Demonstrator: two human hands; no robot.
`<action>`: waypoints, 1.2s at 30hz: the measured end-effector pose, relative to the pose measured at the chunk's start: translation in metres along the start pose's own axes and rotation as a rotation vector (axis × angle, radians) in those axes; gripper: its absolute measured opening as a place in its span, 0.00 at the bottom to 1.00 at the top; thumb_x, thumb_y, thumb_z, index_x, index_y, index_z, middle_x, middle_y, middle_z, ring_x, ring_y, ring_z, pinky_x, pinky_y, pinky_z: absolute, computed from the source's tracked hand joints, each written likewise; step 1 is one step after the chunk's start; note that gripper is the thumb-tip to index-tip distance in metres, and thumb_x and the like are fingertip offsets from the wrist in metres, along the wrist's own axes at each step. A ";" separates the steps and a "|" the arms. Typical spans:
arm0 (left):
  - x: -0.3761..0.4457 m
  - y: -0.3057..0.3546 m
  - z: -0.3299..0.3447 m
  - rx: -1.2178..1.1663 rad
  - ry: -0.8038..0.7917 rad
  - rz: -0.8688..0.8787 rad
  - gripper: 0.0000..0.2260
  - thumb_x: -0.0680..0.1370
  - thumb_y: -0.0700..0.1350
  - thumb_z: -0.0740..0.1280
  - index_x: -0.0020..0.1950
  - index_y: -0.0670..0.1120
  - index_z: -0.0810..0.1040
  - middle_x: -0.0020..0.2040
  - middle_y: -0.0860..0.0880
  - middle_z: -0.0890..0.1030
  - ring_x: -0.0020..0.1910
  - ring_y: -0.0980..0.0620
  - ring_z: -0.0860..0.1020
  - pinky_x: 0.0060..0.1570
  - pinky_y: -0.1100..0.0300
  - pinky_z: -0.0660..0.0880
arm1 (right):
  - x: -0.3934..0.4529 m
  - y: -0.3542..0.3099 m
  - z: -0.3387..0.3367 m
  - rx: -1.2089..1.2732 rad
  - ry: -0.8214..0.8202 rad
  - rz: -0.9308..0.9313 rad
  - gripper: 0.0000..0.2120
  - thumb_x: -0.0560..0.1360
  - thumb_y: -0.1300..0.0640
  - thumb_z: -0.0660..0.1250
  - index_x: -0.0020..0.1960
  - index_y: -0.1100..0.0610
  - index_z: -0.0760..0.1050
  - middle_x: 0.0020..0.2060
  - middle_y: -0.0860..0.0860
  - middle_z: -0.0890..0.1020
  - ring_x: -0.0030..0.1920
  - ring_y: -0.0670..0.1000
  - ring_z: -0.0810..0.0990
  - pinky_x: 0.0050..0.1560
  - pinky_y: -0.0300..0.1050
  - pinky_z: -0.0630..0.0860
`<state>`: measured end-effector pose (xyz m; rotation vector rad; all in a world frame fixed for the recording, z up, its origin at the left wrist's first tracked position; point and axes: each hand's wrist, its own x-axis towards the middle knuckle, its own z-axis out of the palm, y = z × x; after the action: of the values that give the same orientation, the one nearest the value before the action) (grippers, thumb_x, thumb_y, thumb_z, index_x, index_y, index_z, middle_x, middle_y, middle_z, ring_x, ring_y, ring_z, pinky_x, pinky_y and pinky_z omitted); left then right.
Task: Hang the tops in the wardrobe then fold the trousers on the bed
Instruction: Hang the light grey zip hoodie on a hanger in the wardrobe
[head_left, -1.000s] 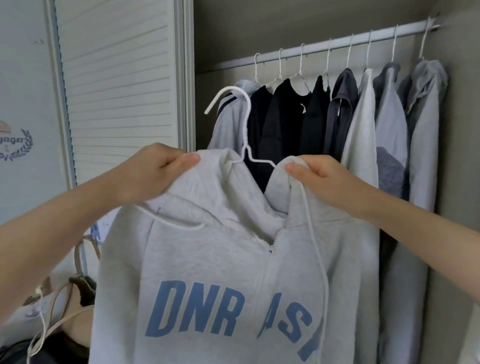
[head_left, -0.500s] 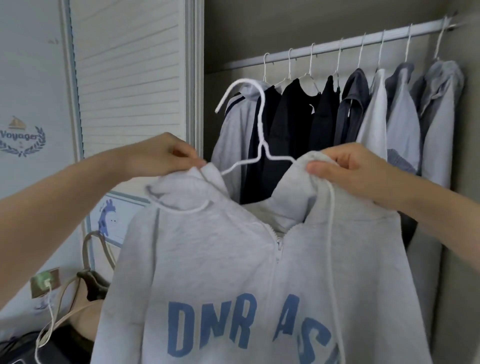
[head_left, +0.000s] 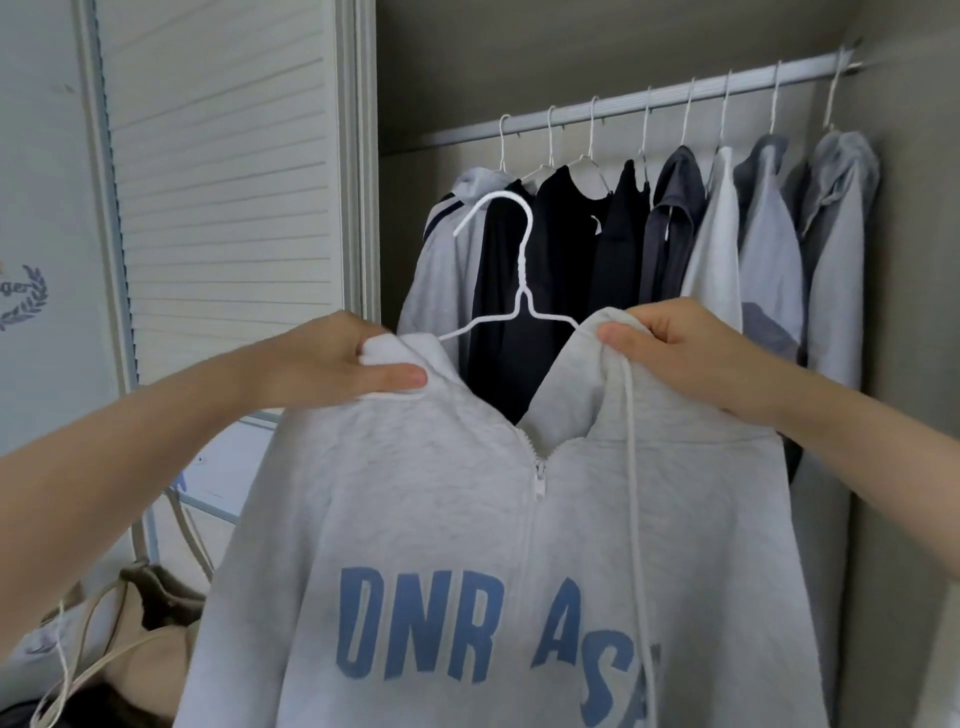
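A light grey zip hoodie (head_left: 467, 519) with blue letters hangs on a white wire hanger (head_left: 522, 270) in front of me. My left hand (head_left: 332, 364) grips the hoodie's left collar edge. My right hand (head_left: 685, 348) grips the right collar edge beside a white drawstring. The hanger's hook points up and left, below the wardrobe rail (head_left: 649, 101). On the rail hang several grey, black and white tops (head_left: 670, 228). No trousers or bed are in view.
A white slatted wardrobe door (head_left: 223, 182) stands to the left of the open compartment. The wardrobe's side wall (head_left: 914, 364) closes the right. Bags with straps (head_left: 135, 623) lie low at the left. The rail's left stretch (head_left: 447, 136) carries no hangers.
Both hands and the hoodie have dropped slightly in view and the collar has spread wider. The view has shifted a little to the left.
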<state>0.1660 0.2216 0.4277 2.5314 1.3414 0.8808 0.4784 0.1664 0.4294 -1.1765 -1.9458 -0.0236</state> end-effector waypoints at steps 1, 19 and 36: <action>0.002 -0.001 0.007 -0.018 0.142 0.044 0.19 0.67 0.66 0.69 0.37 0.50 0.79 0.35 0.51 0.81 0.33 0.58 0.77 0.36 0.63 0.70 | 0.000 -0.001 0.001 0.029 0.035 0.007 0.21 0.80 0.51 0.60 0.32 0.58 0.61 0.25 0.46 0.59 0.24 0.43 0.58 0.26 0.32 0.58; 0.086 -0.024 0.043 -0.232 0.209 -0.116 0.27 0.82 0.55 0.60 0.77 0.47 0.58 0.73 0.45 0.69 0.68 0.43 0.71 0.63 0.50 0.69 | 0.003 -0.035 -0.056 0.732 0.172 0.407 0.11 0.74 0.52 0.68 0.39 0.58 0.85 0.39 0.53 0.85 0.38 0.49 0.85 0.38 0.40 0.82; 0.211 -0.061 0.049 -0.667 0.395 -0.301 0.31 0.80 0.64 0.54 0.75 0.44 0.60 0.72 0.43 0.68 0.69 0.42 0.69 0.67 0.47 0.65 | 0.041 -0.045 -0.055 0.765 0.126 0.329 0.10 0.66 0.55 0.66 0.35 0.57 0.85 0.36 0.54 0.85 0.35 0.49 0.85 0.35 0.40 0.81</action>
<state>0.2409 0.4316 0.4551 1.6639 1.1980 1.4992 0.4721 0.1488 0.5088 -0.9150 -1.4142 0.7351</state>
